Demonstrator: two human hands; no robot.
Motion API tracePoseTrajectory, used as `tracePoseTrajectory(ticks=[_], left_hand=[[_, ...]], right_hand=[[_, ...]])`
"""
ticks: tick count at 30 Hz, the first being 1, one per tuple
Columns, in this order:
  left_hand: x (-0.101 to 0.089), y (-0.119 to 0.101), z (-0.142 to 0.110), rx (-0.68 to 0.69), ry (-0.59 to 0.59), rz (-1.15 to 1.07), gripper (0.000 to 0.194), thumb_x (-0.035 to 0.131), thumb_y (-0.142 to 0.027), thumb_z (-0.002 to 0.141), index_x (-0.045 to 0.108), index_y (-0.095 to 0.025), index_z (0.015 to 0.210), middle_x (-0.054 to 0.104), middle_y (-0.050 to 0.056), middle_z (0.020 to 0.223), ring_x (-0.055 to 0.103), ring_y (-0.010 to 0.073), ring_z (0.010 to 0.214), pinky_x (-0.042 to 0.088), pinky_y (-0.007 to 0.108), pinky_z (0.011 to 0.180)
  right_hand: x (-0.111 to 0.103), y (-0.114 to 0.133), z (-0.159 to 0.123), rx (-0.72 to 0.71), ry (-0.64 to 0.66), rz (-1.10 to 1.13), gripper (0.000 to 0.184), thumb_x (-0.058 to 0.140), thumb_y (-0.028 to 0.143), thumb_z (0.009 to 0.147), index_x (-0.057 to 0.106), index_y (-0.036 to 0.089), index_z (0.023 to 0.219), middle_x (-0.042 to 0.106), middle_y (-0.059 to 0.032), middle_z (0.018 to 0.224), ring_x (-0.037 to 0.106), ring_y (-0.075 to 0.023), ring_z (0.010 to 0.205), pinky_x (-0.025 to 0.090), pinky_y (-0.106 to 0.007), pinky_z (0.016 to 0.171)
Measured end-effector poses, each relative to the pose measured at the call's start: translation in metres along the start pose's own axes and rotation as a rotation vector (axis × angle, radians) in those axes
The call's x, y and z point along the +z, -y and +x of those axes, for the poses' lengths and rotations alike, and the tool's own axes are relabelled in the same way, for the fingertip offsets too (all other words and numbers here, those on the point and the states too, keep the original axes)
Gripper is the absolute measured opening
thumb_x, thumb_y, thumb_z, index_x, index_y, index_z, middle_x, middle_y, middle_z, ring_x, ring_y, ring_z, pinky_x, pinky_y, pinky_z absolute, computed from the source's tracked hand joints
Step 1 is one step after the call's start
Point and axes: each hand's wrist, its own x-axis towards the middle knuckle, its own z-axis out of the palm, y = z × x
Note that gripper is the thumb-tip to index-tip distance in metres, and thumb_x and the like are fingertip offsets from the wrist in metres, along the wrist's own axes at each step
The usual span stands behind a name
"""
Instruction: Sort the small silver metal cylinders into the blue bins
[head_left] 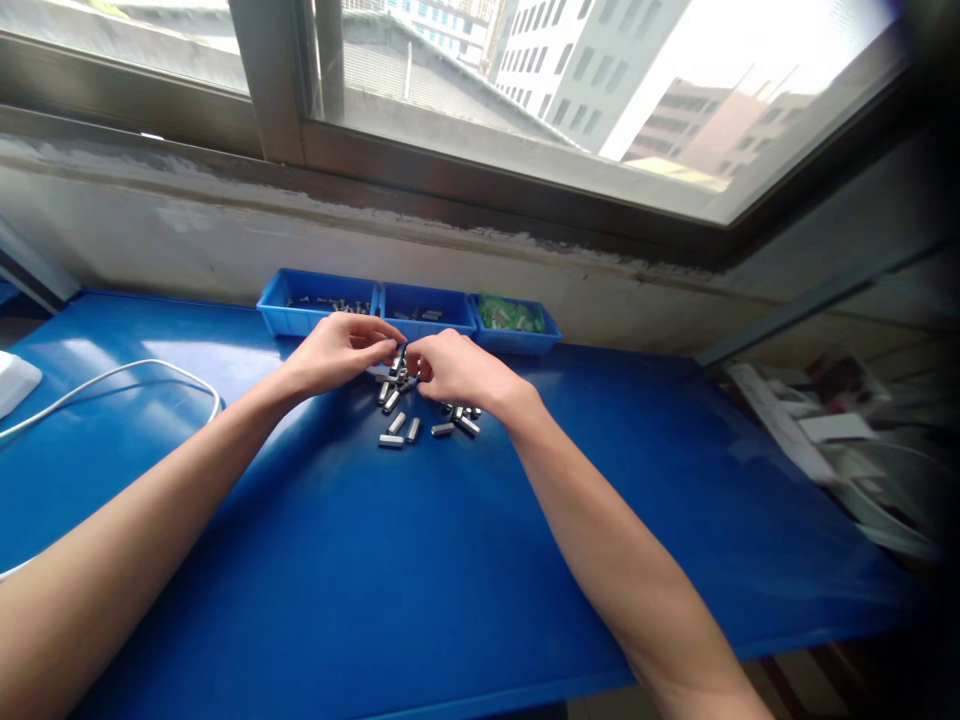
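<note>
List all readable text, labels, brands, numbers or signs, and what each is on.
None readable.
Metal pieces: too small to tell if marked.
Bins: no lettering I can make out on the visible sides.
Green contents of the right bin: too small to read any print.
White device, cut by the left edge: no text visible.
Clutter at right: too blurred.

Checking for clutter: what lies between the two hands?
In the head view, elongated metal pieces lie heaped between the left hand and the right hand.
</note>
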Motion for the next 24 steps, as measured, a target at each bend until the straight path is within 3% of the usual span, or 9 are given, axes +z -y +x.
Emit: tracePoseTrajectory(ticks=[17, 24], left_hand=[[0.000, -0.001, 0.000, -0.012, 0.018, 0.018, 0.034, 0.069, -0.037, 0.079, 0.076, -0.015, 0.104, 0.079, 0.007, 0.090, 0.075, 0.0255, 0.091, 0.058, 0.034, 0.085], [0.000, 0.000, 0.000, -0.010, 0.021, 0.019, 0.035, 0.069, -0.039, 0.079, 0.077, -0.015, 0.103, 0.079, 0.008, 0.091, 0.075, 0.0258, 0.091, 0.059, 0.034, 0.085]], right_hand=[[-0.011, -0.001, -0.008, 0.023, 0.097, -0.098, 0.029, 0.063, 0.006, 0.074, 0.073, 0.021, 0.097, 0.073, -0.0077, 0.103, 0.065, -0.0179, 0.081, 0.039, -0.023, 0.064], [-0.014, 0.001, -0.012, 0.060, 0.115, -0.119, 0.027, 0.065, 0.005, 0.072, 0.074, 0.021, 0.091, 0.074, -0.0077, 0.093, 0.064, -0.0179, 0.072, 0.040, -0.026, 0.063]])
